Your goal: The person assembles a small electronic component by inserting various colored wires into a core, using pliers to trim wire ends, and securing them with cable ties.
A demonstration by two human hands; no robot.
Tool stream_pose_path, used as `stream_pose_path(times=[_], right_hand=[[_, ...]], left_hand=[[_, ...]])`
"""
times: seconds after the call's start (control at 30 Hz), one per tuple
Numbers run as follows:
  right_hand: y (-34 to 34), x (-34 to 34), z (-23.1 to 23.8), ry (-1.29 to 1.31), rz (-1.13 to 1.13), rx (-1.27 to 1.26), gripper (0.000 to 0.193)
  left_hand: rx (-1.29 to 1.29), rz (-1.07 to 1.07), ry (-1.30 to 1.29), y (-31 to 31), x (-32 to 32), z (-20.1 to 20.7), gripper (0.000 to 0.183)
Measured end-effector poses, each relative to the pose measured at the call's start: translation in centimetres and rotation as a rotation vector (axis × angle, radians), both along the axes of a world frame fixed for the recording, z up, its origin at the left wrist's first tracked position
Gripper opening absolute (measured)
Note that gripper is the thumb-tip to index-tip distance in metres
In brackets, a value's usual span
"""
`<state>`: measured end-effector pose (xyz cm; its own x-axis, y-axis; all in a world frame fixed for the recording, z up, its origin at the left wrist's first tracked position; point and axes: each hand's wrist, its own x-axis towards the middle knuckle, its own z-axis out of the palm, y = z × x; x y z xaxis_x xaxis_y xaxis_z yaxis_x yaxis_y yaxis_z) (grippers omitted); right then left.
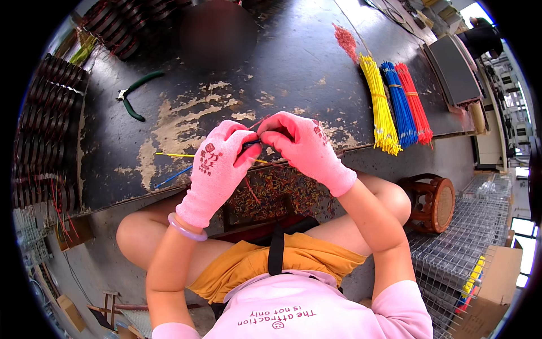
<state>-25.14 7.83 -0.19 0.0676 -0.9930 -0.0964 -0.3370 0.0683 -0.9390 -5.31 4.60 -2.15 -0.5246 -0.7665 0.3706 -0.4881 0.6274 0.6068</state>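
Both my hands wear pink gloves and meet just past the table's near edge. My left hand (217,155) is closed around a small dark part (249,144), mostly hidden by the glove. Beside it, my right hand (296,141) has its thumb and fingers pinched together at that part; what lies between these fingertips is too small to tell. A yellow wire (178,154) and a blue wire (174,177) stick out to the left from under my left hand. A thin red wire (252,191) hangs below the hands.
Green-handled pliers (134,95) lie at left on the worn black table (299,79). Yellow (378,104), blue (399,101) and red (415,104) wire bundles lie at right. Stacked dark ring-shaped parts (53,135) line the left. Wire scraps (271,195) fill a tray below. A wooden stool (437,203) stands right.
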Motion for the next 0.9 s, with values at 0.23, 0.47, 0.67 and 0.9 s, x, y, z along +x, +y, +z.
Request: stream_pose_path(times=[0.23, 0.47, 0.67, 0.9], right_hand=[[0.3, -0.4, -1.8, -0.111, -0.083, 0.008, 0.018], [1.2, -0.8, -3.3, 0.840, 0.085, -0.773, 0.046], [-0.2, -1.2, -2.6, 0.457, 0.220, -0.279, 0.011], [0.0, -2.1, -1.5, 0.279, 0.208, -0.231, 0.016]], left_hand=[[-0.038, -0.029, -0.020, -0.4, 0.0, -1.2, 0.014], [-0.009, -0.030, -0.006, -0.3, -0.1, -1.3, 0.013], [-0.009, -0.052, -0.022, -0.4, 0.0, -0.9, 0.012], [0.001, -0.051, -0.012, -0.4, 0.1, -1.1, 0.014]])
